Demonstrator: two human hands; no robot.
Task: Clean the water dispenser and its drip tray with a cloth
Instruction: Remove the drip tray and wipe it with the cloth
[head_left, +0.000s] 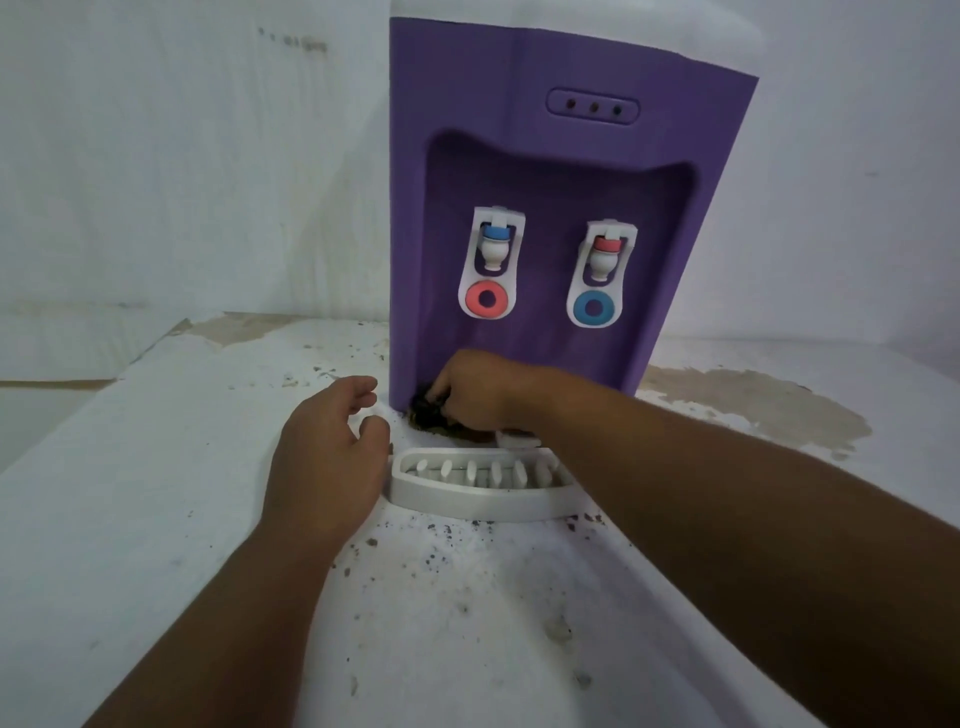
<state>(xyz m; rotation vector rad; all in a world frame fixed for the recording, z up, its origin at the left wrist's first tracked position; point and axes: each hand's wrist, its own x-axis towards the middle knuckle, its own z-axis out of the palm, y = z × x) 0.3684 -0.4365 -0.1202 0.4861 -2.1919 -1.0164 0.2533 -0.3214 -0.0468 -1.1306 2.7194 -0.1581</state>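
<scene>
A purple water dispenser (561, 208) with two white taps stands on a white surface. Its white slotted drip tray (483, 486) lies detached on the surface just in front of the dispenser's base. My right hand (478, 389) is closed on a dark crumpled cloth (428, 408) and presses it against the lower left of the dispenser's base. My left hand (327, 452) hovers left of the tray, fingers curled apart and holding nothing, close to the dispenser's left corner.
The white surface (156, 519) is speckled with dark crumbs around and in front of the tray. Bare brown patches show at the back left (244, 327) and to the right of the dispenser (753, 405). White walls stand close behind.
</scene>
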